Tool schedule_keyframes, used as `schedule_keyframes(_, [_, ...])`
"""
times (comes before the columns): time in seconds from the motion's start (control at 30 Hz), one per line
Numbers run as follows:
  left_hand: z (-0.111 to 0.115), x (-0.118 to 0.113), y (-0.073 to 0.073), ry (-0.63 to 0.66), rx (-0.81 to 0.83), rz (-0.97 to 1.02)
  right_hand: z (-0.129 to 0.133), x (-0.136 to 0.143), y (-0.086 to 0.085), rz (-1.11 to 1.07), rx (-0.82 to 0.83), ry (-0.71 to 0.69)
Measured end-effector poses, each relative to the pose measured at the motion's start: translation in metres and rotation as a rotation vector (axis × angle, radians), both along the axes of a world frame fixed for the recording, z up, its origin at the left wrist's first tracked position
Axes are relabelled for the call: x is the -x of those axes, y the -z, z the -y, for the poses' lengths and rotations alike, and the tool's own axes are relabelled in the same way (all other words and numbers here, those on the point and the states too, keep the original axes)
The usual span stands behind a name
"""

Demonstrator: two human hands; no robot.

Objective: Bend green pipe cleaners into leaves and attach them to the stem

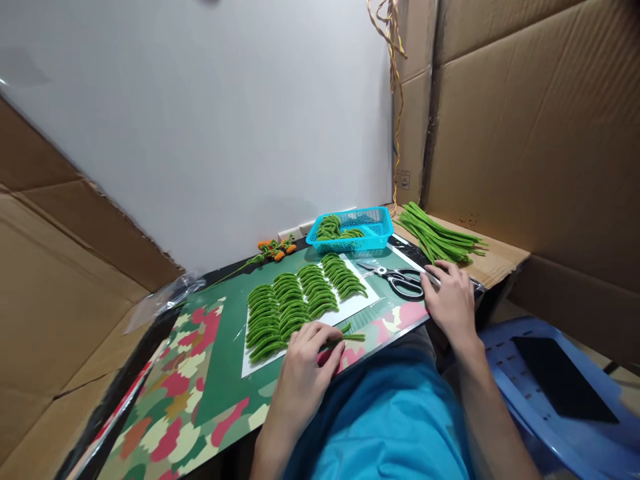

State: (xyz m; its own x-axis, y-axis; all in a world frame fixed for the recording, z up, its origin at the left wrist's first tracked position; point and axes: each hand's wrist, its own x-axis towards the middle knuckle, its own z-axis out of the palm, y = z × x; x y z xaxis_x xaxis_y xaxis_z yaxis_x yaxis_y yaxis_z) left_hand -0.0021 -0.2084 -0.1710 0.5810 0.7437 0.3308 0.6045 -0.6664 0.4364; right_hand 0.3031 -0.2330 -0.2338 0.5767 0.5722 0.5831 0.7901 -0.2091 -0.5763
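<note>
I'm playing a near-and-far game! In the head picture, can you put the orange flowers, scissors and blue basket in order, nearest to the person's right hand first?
From the right hand:
1. Scissors: just to its left.
2. Blue basket: farther back, also to the left.
3. Orange flowers: farthest, on the basket's left side.

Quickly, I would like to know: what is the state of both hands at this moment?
Left hand: closed, holding green fuzzy stems.
Right hand: loosely open beside the scissors; contact cannot be told.
</note>
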Motion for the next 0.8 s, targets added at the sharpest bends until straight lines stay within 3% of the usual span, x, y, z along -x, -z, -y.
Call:
schedule_keyframes(0.17, [0.000,-0.001,0.002,0.009,0.054,-0.037,0.000,0.001,0.002,-0.013,0.005,0.007])
schedule_keyframes(0.37, [0.004,-0.003,-0.001,0.048,0.030,-0.045,0.008,0.016,-0.014,-0.113,-0.332,-0.033])
schedule_keyframes(0.47, [0.008,-0.003,-0.002,-0.006,0.025,0.012,0.017,0.035,-0.029,-0.254,-0.365,-0.336])
schedule_keyframes(0.57, [0.011,-0.001,-0.001,-0.058,0.093,0.091,0.024,0.060,-0.042,-0.485,-0.135,-0.828])
schedule_keyframes(0.63, [0.012,0.000,0.000,-0.053,0.174,0.145,0.025,0.080,-0.046,-0.521,-0.031,-1.040])
schedule_keyframes(0.8, [0.014,0.002,0.001,0.020,0.325,0.287,0.020,0.125,-0.042,-0.719,-0.178,-1.099])
